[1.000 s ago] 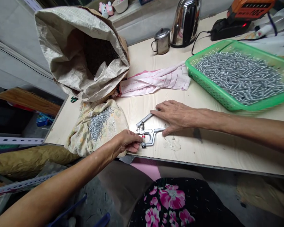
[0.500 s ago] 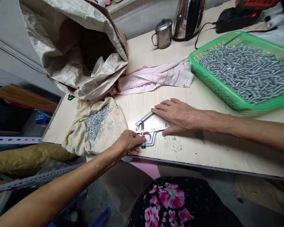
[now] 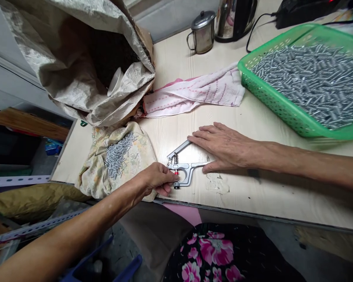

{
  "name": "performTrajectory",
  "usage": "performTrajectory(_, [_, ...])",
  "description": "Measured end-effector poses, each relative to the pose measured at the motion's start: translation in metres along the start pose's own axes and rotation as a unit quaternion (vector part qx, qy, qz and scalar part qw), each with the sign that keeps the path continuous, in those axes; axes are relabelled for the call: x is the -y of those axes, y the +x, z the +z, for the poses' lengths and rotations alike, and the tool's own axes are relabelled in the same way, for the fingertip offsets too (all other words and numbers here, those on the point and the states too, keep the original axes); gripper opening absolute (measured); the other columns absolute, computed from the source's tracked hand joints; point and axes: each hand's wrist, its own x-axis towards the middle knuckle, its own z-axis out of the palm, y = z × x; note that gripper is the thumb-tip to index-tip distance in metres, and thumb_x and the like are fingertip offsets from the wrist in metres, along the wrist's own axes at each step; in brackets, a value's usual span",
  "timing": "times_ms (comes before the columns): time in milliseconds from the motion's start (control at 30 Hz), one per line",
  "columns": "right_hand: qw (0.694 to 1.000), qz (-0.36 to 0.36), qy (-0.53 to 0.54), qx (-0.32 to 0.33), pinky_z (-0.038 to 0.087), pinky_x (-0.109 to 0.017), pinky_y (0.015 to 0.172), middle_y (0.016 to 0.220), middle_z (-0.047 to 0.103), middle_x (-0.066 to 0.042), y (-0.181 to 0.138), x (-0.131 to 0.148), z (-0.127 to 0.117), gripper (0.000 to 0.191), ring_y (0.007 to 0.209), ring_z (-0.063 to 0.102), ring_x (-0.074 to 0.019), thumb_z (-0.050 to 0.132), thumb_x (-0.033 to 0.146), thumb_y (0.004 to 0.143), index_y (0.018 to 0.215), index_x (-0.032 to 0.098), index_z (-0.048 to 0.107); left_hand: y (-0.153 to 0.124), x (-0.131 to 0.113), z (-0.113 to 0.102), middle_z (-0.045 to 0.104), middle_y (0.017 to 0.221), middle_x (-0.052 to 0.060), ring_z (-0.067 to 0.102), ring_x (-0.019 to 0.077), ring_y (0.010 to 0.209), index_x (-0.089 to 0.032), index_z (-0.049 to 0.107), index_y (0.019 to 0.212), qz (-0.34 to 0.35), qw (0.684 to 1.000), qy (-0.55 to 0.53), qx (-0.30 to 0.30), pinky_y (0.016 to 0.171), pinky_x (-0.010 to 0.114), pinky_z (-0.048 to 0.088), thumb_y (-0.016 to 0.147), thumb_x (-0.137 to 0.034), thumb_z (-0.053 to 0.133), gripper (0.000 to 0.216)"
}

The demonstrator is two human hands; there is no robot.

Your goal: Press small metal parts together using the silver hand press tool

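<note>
Silver hand pliers (image 3: 183,164) lie near the front edge of the pale wooden table (image 3: 267,188), handles spread toward the right. My right hand (image 3: 223,145) rests flat over the handles, fingers stretched out. My left hand (image 3: 159,179) is pinched at the pliers' jaw, where a small red piece shows; what its fingertips hold is too small to make out. Just left of that hand lies a floral cloth (image 3: 117,160) with a heap of small metal springs (image 3: 117,152) on it.
A green plastic basket (image 3: 285,107) full of metal springs stands at the right. A big open paper sack (image 3: 85,58) with a white cup inside stands at the back left. A pink-white towel (image 3: 194,94), a steel mug (image 3: 201,27) and a kettle (image 3: 235,17) sit behind.
The camera has tilted down and shifted slightly. My left hand has closed in tighter on the pliers' jaw. My right hand stays on the handles.
</note>
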Motion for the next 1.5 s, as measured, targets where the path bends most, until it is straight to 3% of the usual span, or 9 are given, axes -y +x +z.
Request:
performTrajectory(300, [0.999, 0.023, 0.036, 0.0, 0.033, -0.054, 0.104, 0.135, 0.051, -0.016, -0.004, 0.004, -0.003, 0.078, 0.129, 0.039, -0.0374, 0.065, 0.058, 0.078, 0.138, 0.014, 0.041, 0.006, -0.001, -0.01, 0.055, 0.041, -0.003, 0.047, 0.0076, 0.036, -0.014, 0.054, 0.055, -0.015, 0.999, 0.017, 0.024, 0.045, 0.022, 0.044, 0.057, -0.045, 0.085, 0.044])
performTrajectory(667, [0.999, 0.027, 0.029, -0.014, 0.032, -0.053, 0.106, 0.131, 0.053, -0.015, -0.005, 0.006, 0.001, 0.08, 0.122, 0.045, -0.0348, 0.065, 0.06, 0.079, 0.139, 0.015, 0.037, 0.007, 0.003, -0.013, 0.056, 0.042, -0.003, 0.05, 0.0094, 0.039, -0.015, 0.061, 0.063, -0.018, 0.999, 0.041, 0.02, 0.046, 0.022, 0.042, 0.054, -0.052, 0.083, 0.044])
performTrajectory(800, [0.998, 0.047, 0.035, -0.013, 0.041, -0.049, 0.098, 0.121, 0.055, -0.016, -0.003, 0.009, 0.001, 0.082, 0.112, 0.049, -0.0344, 0.068, 0.059, 0.075, 0.137, 0.013, 0.039, 0.008, 0.003, -0.015, 0.056, 0.042, -0.003, 0.049, 0.0089, 0.04, -0.015, 0.061, 0.062, -0.021, 0.999, 0.038, 0.028, 0.045, 0.021, 0.042, 0.056, -0.05, 0.082, 0.042])
performTrajectory(1067, [0.997, 0.059, 0.039, 0.019, 0.047, -0.044, 0.083, 0.107, 0.056, -0.014, -0.001, 0.012, -0.006, 0.051, 0.099, 0.05, -0.0321, 0.069, 0.052, 0.078, 0.111, 0.015, 0.054, 0.006, 0.011, -0.012, 0.055, 0.044, -0.002, 0.05, 0.0106, 0.039, -0.015, 0.062, 0.067, -0.019, 0.999, 0.039, 0.022, 0.048, 0.024, 0.044, 0.074, -0.043, 0.072, 0.03])
performTrajectory(1133, [0.997, 0.057, 0.035, 0.025, 0.047, -0.042, 0.081, 0.104, 0.056, -0.013, -0.001, 0.013, -0.009, 0.044, 0.097, 0.05, -0.0307, 0.068, 0.049, 0.081, 0.106, 0.016, 0.055, 0.0, 0.017, -0.012, 0.056, 0.048, 0.0, 0.053, 0.013, 0.044, -0.016, 0.062, 0.066, 0.036, 0.993, 0.109, -0.036, 0.051, 0.026, 0.045, 0.082, -0.041, 0.065, 0.03])
performTrajectory(1200, [0.998, 0.055, 0.031, 0.024, 0.047, -0.041, 0.08, 0.103, 0.056, -0.012, -0.001, 0.014, -0.01, 0.039, 0.096, 0.05, -0.0296, 0.067, 0.047, 0.083, 0.104, 0.017, 0.054, -0.006, 0.022, -0.01, 0.06, 0.059, 0.003, 0.058, 0.0158, 0.056, -0.016, 0.065, 0.068, 0.165, 0.952, 0.206, -0.158, 0.059, 0.028, 0.047, 0.088, -0.04, 0.058, 0.032])
performTrajectory(1300, [0.998, 0.056, 0.018, 0.021, 0.047, -0.04, 0.078, 0.104, 0.056, -0.011, -0.002, 0.016, -0.009, 0.034, 0.095, 0.05, -0.0286, 0.067, 0.043, 0.084, 0.103, 0.018, 0.054, -0.004, 0.023, 0.002, 0.066, 0.092, 0.008, 0.061, 0.0217, 0.087, -0.016, 0.068, 0.093, 0.383, 0.828, 0.299, -0.28, 0.079, 0.033, 0.049, 0.09, -0.041, 0.059, 0.026])
performTrajectory(1400, [0.998, 0.058, 0.021, 0.018, 0.047, -0.04, 0.08, 0.107, 0.055, -0.013, -0.004, 0.017, -0.005, 0.044, 0.097, 0.049, -0.0286, 0.071, 0.042, 0.08, 0.11, 0.015, 0.054, 0.012, 0.012, 0.022, 0.058, 0.123, 0.015, 0.051, 0.0293, 0.112, -0.012, 0.056, 0.122, 0.484, 0.748, 0.369, -0.264, 0.095, 0.043, 0.046, 0.082, -0.041, 0.07, 0.051])
performTrajectory(1500, [0.998, 0.05, 0.039, 0.01, 0.048, -0.041, 0.081, 0.113, 0.053, -0.014, -0.009, 0.013, -0.004, 0.068, 0.101, 0.049, -0.0297, 0.079, 0.046, 0.071, 0.122, 0.013, 0.05, 0.028, -0.004, 0.036, 0.05, 0.132, 0.017, 0.046, 0.0307, 0.117, -0.01, 0.043, 0.134, 0.494, 0.723, 0.411, -0.251, 0.099, 0.047, 0.043, 0.081, -0.033, 0.072, 0.065])
